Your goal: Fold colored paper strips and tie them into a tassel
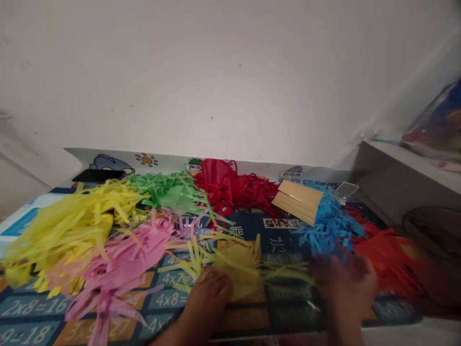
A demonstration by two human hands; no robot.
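Note:
A sheet of yellow tissue paper [239, 271] with strips fringing both sides lies low at the middle of the table. My left hand [212, 290] is at its left edge, fingers curled closed on the paper. Over to the right, my right hand [351, 283] is smeared by motion near the ends of the yellow strips and below the blue fringed paper [329, 226]; its fingers cannot be made out. Pink fringed paper [133, 254] lies left of my left hand. Red-orange fringed paper [387, 254] is right of my right hand.
Behind are piles of yellow [72, 230], green [169, 190] and dark red [237, 185] fringed paper. A tan paper packet [298, 199] rests against the blue pile. A black flat object [99, 175] lies back left. A grey box [392, 187] stands right; a white wall [216, 81] rises behind.

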